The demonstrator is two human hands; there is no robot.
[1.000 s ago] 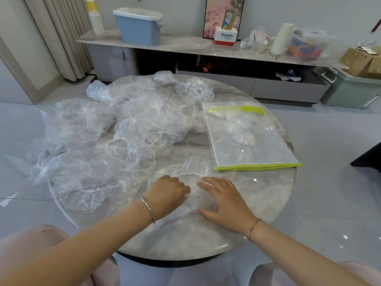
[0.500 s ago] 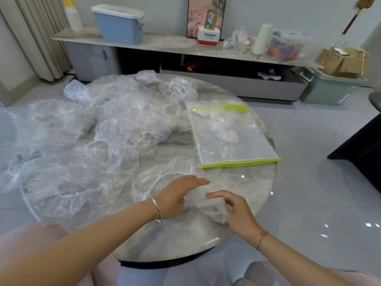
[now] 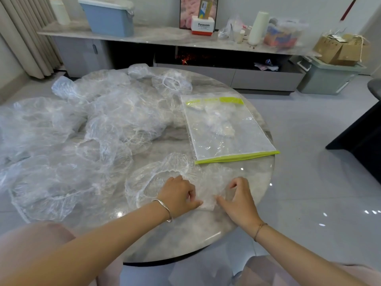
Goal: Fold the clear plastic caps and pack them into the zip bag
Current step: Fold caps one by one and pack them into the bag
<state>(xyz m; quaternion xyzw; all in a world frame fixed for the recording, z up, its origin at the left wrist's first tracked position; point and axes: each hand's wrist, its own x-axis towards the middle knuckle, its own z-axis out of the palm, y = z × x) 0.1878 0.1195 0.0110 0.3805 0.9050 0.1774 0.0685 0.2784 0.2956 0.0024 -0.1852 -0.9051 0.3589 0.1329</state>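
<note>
A clear plastic cap (image 3: 208, 182) lies partly folded on the round marble table (image 3: 185, 240), near its front edge. My left hand (image 3: 178, 195) pinches its left side with curled fingers. My right hand (image 3: 239, 198) pinches the right side, thumb pointing left. A second cap (image 3: 152, 178) with an elastic rim lies just left of my left hand. The zip bag (image 3: 228, 129), clear with green edges, lies flat at the right, with folded caps inside near its top. A heap of loose caps (image 3: 82, 133) covers the table's left half.
A long low cabinet (image 3: 165, 38) runs behind the table with a blue bin (image 3: 107, 17), boxes and bottles on it. A green storage box (image 3: 327, 77) sits on the floor at the right. A dark object (image 3: 362, 137) stands at the right edge.
Both hands went from lying flat on the cap to pinching it; the cap is now gathered narrower between them. The camera shifted slightly right.
</note>
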